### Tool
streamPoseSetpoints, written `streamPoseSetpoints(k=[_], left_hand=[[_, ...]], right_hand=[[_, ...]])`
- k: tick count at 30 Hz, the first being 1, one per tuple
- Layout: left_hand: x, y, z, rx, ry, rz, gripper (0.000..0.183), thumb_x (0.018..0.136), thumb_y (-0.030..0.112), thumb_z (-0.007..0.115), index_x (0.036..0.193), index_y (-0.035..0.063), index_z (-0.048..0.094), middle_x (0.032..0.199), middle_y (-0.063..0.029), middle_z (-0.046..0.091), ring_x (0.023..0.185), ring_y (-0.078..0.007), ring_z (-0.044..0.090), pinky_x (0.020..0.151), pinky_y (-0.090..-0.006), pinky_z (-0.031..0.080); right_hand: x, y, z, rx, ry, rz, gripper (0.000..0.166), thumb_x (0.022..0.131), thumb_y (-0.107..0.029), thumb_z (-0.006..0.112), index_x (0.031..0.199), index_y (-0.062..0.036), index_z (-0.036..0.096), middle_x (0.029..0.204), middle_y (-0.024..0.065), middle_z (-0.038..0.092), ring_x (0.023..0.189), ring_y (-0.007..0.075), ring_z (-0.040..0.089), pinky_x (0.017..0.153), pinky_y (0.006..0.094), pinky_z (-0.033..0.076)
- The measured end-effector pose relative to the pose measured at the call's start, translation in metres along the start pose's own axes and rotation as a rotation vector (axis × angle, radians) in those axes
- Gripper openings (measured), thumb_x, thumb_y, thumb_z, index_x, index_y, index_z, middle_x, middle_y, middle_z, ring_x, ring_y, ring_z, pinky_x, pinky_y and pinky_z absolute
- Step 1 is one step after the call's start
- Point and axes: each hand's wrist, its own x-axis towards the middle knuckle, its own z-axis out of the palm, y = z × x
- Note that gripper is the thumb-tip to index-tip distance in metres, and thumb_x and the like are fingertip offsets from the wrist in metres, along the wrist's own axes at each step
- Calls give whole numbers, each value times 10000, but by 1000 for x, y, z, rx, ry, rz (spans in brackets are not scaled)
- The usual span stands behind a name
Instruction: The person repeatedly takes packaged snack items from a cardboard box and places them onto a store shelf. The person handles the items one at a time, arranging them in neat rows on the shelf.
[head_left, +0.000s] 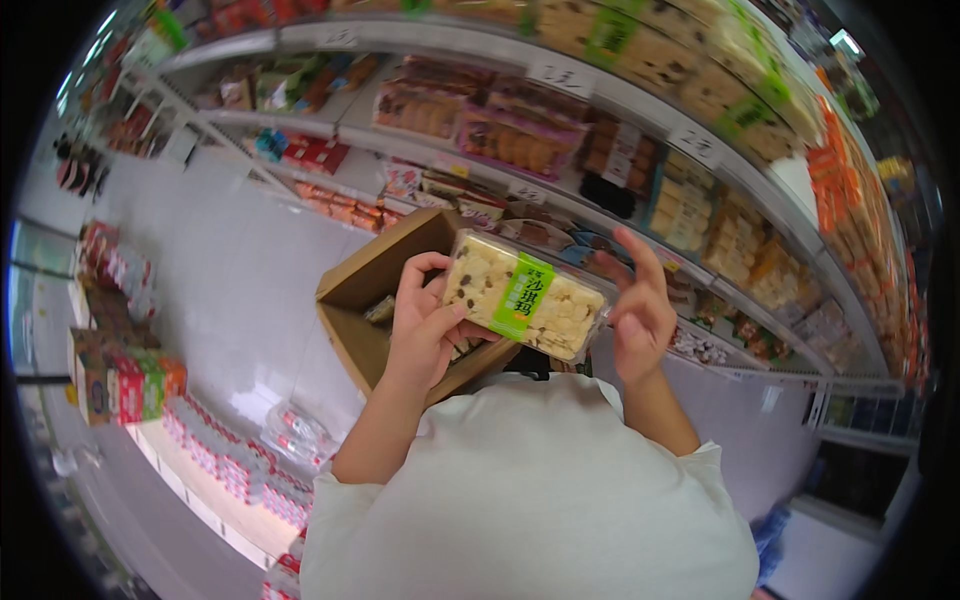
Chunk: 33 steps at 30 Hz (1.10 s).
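A clear plastic box of sachima pastry (480, 289) with a green label is held up in front of my chest. My left hand (426, 319) grips its left end, thumb on top. At the box's right end, my right hand (641, 315) is raised with its fingers apart; whether a fingertip touches the corner I cannot tell. Below the box and my left hand stands an open cardboard box (349, 337) with a few packages inside, partly hidden by my hand and forearm.
Store shelves (465, 161) ahead carry packaged pastries. Similar sachima boxes (660, 60) are stacked on the top shelf, with orange packets (847, 187) to the right. Shrink-wrapped goods (225, 450) and colourful cartons (146, 386) stand at the left. A plastic-wrapped bundle (296, 431) lies on the floor.
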Motion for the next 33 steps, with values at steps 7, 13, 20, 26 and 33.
streamPoseSetpoints(k=[7, 13, 20, 26, 33], left_hand=[[15, -25, 60, 380, -188, 97, 799, 920, 98, 699, 1602, 81, 283, 1449, -151, 509, 1324, -258, 551, 920, -427, 638], [35, -39, 93, 652, -236, 176, 451, 1114, 282, 490, 1477, 20, 431, 1350, -160, 605, 1102, -219, 628, 994, -362, 509], [71, -68, 122, 619, -469, 522, 423, 1134, 375, 456, 1291, -8, 545, 1225, -159, 659, 1133, -227, 632, 981, -355, 492], [80, -76, 150, 352, -310, 37, 395, 1132, 400, 458, 1240, 34, 560, 1116, -88, 643, 840, -135, 678, 560, -275, 585], [113, -100, 175, 448, -544, 616, 368, 1112, 305, 539, 1225, -39, 599, 1203, -211, 674, 1089, -248, 648, 961, -368, 510]], right_hand=[[-24, -30, -24, 321, 146, 620, 683, 1024, -118, 619, 1618, -142, 285, 1347, 131, 560, 1035, 242, 696, 631, 344, 673], [-38, -35, -48, 150, 180, 407, 466, 1072, -296, 607, 1462, -83, 469, 1249, 126, 602, 938, 186, 706, 569, 309, 635], [-23, -54, -77, 376, 380, 579, 406, 1132, -402, 436, 1318, -58, 546, 1074, 116, 686, 813, 179, 732, 488, 289, 594], [-20, -39, -112, -584, 245, -213, 430, 1135, -400, 429, 1298, -27, 570, 1122, 129, 679, 883, 219, 735, 645, 342, 625], [-17, -81, -154, 19, 250, 300, 401, 1125, -375, 479, 1258, -31, 637, 1168, 128, 675, 1098, 249, 688, 895, 419, 567]])
